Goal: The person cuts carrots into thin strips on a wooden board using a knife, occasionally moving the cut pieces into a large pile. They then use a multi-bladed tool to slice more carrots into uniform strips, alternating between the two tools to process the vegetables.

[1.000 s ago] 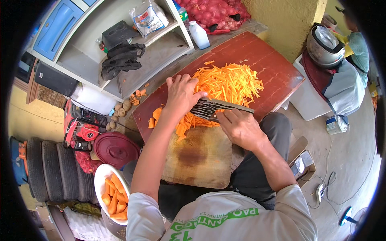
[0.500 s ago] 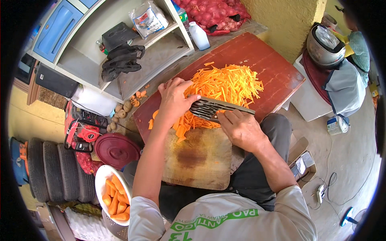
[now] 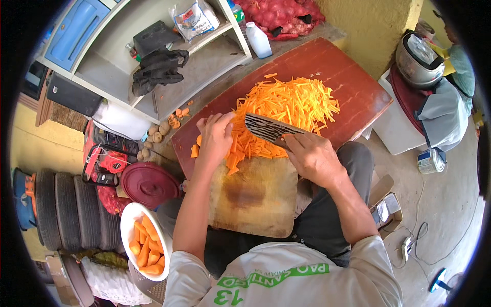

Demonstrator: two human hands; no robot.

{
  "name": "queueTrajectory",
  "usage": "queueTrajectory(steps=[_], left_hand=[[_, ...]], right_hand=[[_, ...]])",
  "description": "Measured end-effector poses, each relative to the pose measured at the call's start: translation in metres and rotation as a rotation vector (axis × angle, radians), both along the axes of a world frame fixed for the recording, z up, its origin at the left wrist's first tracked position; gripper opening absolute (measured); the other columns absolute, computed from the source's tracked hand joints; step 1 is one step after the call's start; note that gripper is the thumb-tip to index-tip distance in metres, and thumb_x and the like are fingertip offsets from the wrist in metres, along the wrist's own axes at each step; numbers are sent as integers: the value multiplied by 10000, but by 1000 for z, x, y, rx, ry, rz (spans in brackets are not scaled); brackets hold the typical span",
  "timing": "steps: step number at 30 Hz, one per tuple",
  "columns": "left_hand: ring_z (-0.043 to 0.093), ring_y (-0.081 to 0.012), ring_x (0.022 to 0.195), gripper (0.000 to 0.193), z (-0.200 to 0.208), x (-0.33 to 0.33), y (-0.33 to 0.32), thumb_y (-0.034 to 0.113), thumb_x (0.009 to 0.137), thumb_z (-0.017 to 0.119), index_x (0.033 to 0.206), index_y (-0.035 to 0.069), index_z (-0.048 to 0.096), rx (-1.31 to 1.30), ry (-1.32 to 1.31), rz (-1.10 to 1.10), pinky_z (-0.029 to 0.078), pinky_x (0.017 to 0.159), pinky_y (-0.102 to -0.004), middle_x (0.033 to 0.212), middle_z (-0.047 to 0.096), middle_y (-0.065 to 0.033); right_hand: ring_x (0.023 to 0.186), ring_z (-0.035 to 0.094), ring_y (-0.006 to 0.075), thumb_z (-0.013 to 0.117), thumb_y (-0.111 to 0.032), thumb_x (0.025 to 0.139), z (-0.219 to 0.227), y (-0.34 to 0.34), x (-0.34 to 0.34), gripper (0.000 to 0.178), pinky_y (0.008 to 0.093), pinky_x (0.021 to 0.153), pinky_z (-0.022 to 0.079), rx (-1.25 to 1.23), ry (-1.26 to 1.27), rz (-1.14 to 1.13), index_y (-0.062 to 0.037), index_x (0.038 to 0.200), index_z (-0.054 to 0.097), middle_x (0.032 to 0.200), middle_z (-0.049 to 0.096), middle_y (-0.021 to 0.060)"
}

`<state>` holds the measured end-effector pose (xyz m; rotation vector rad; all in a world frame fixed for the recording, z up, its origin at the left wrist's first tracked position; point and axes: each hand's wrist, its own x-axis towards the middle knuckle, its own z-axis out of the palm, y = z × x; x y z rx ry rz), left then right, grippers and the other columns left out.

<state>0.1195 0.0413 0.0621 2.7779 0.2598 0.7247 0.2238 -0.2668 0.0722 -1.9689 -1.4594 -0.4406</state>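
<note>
Right hand [image 3: 314, 158]: closed round the handle end of a knife, fingers bent together. 
Knife [image 3: 271, 129]: broad blade, dark with pale streaks; held aslant above the near side of the carrot heap, tip toward the left hand. 
Left hand [image 3: 215, 137]: apart from the blade, at the heap's left margin; fingers slightly parted, thumb out to the side; whether it presses on any carrot cannot be told. 
Carrot strips [image 3: 294, 100]: one large orange heap, thin-cut, in front of both hands, mostly on the table. 
Wider carrot pieces [image 3: 233, 161]: at the heap's near left corner, beside the left wrist. 
Cutting board [image 3: 255, 197]: wooden, worn, dark stain near its middle; between the forearms, near edge over the lap. 
Table [image 3: 353, 77]: red top, scuffed, set obliquely. 
White bowl [image 3: 125, 225]: left of the left forearm, holding peeled carrots [image 3: 148, 250] in large pieces. 
Maroon lid [image 3: 148, 183]: round, with knob, beyond the bowl. 
Potatoes [image 3: 157, 134]: small group, left of the table. 
Tyres [image 3: 66, 210]: standing in a row, far left. 
Shelf unit [image 3: 192, 94]: white, bearing a black plastic bag [image 3: 158, 71]. 
White bottle [image 3: 259, 42]: upright, beyond the table. 
Onions [image 3: 281, 14]: in red mesh, near the bottle. 
Tin can [image 3: 431, 161]: on the floor, right.
</note>
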Motion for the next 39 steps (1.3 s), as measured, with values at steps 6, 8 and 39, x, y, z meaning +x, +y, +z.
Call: queueTrajectory(steps=[6, 8, 39], left_hand=[[708, -324, 1059, 312, -10, -53, -17, 129, 898, 890, 1195, 75, 812, -21, 54, 49, 393, 1062, -506, 1016, 761, -96], [712, -317, 1057, 324, -12, -66, -25, 169, 887, 920, 1183, 80, 823, -39, 112, 88, 402, 1054, -493, 1007, 760, -87], [708, -329, 830, 112, -16, -38, -14, 77, 927, 810, 965, -26, 833, -335, -163, 169, 515, 802, -483, 956, 719, -166]], right_hand=[[940, 755, 399, 788, -129, 943, 0, -2, 0, 224, 504, 776, 623, 35, 141, 28, -35, 1128, 704, 1013, 719, 173], [944, 757, 404, 792, -133, 940, 1, 0, -2, 239, 507, 775, 624, 45, 140, 44, -39, 1142, 707, 1034, 728, 175], [963, 786, 420, 818, -143, 920, -9, 2, -3, 352, 510, 800, 641, -18, 215, 70, -25, 1246, 755, 1099, 790, 218]])
